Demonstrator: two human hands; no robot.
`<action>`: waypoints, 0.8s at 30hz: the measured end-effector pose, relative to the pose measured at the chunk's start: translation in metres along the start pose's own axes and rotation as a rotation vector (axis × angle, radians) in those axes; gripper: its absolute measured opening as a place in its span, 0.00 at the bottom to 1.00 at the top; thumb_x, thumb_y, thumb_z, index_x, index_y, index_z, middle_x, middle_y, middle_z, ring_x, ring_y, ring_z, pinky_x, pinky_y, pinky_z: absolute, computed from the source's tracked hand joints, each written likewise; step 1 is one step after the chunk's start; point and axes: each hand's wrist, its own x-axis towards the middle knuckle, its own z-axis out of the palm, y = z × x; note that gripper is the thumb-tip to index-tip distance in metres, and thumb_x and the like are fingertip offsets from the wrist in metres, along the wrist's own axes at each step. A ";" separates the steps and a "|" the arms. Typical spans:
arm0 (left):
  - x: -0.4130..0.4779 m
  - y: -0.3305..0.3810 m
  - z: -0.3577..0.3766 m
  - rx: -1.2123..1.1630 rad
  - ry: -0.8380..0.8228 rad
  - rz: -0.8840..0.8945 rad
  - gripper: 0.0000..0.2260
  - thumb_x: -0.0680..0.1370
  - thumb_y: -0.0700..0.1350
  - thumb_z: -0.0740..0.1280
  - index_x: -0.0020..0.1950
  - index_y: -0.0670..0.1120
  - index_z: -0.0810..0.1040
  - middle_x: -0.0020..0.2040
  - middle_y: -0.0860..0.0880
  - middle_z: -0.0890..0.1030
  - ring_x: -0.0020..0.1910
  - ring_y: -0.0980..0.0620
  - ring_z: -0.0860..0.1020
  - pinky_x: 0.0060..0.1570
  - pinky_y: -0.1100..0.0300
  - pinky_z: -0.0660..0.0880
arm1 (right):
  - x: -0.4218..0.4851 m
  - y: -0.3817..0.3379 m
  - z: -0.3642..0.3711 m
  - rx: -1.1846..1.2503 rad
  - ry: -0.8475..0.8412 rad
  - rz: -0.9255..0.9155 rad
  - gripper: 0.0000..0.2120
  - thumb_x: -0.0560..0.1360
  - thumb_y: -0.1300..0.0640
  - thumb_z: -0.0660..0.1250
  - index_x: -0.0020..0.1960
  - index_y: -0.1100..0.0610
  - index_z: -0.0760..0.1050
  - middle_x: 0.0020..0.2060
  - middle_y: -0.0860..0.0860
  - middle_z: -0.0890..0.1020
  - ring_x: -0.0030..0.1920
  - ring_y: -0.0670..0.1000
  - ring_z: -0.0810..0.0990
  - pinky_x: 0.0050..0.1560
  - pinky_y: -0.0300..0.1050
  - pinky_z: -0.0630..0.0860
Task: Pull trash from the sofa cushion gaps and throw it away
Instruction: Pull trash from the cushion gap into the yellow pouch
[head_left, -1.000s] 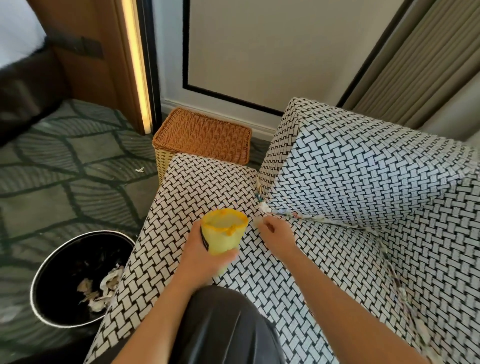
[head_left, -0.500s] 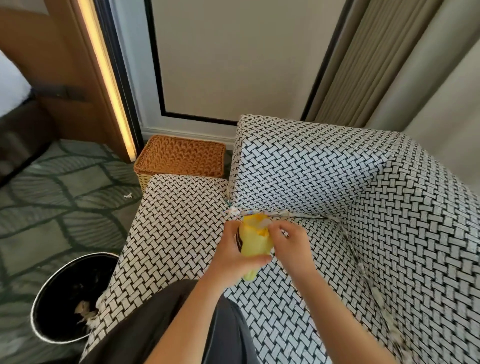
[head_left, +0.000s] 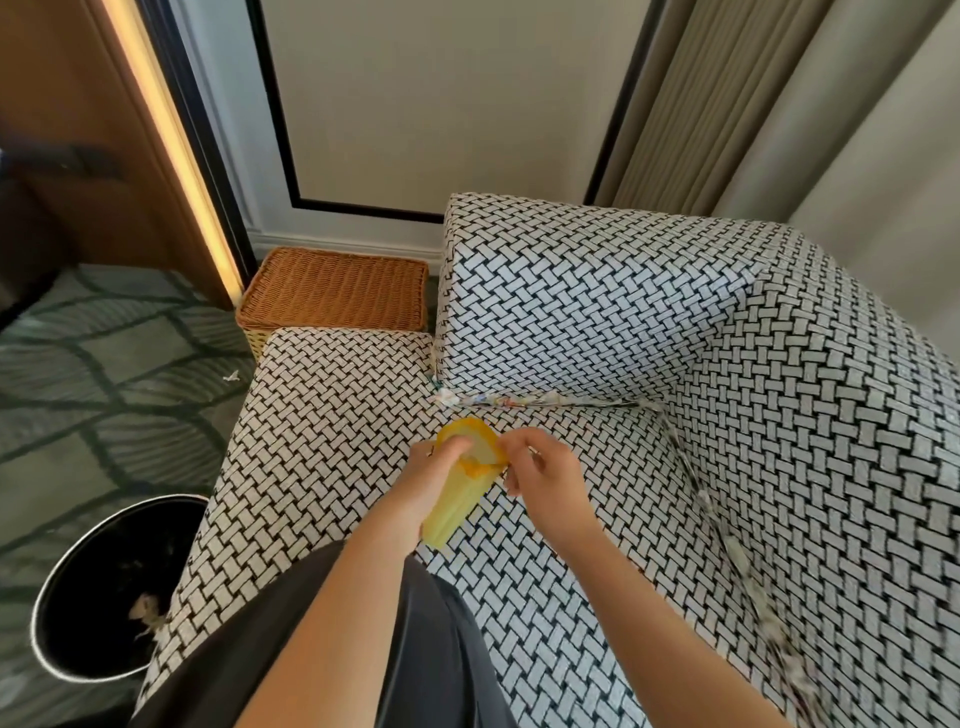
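Lower left: a black waste bin (head_left: 62, 587) stands on the carpet beside the sofa with paper scraps (head_left: 148, 608) in its bottom, so some disposal is judged done. One loose scrap (head_left: 231, 376) lies on the carpet at left centre.

Frame centre: the left hand (head_left: 434, 475) wraps round a yellow cup (head_left: 460, 506), tilted above the seat cushion (head_left: 322, 415). The right hand (head_left: 548, 475), fingers curled, is at the cup's rim; whether it pinches anything cannot be told.

Wrappers (head_left: 493, 400) line the rear cushion gap, and more litter (head_left: 727, 545) fills the right-hand gap. Most removal is outstanding.
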 end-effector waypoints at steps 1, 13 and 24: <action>0.001 -0.001 -0.002 0.032 0.043 0.003 0.31 0.67 0.67 0.63 0.63 0.49 0.67 0.53 0.44 0.76 0.50 0.46 0.77 0.45 0.54 0.73 | 0.005 0.007 0.001 0.017 0.058 0.047 0.09 0.79 0.59 0.58 0.47 0.56 0.77 0.36 0.47 0.77 0.31 0.45 0.73 0.33 0.40 0.74; 0.020 0.002 -0.015 -0.096 0.175 -0.003 0.38 0.66 0.71 0.61 0.71 0.55 0.61 0.68 0.46 0.68 0.65 0.42 0.68 0.64 0.41 0.64 | 0.105 0.073 0.049 -0.662 0.232 0.105 0.17 0.75 0.49 0.65 0.63 0.49 0.73 0.54 0.49 0.78 0.51 0.48 0.77 0.56 0.46 0.70; 0.024 0.004 -0.017 -0.173 0.184 0.032 0.29 0.74 0.67 0.53 0.68 0.51 0.69 0.65 0.44 0.73 0.63 0.43 0.71 0.66 0.43 0.65 | 0.151 0.057 0.061 -1.014 0.060 0.342 0.12 0.77 0.49 0.61 0.55 0.54 0.75 0.43 0.50 0.79 0.39 0.49 0.73 0.45 0.42 0.67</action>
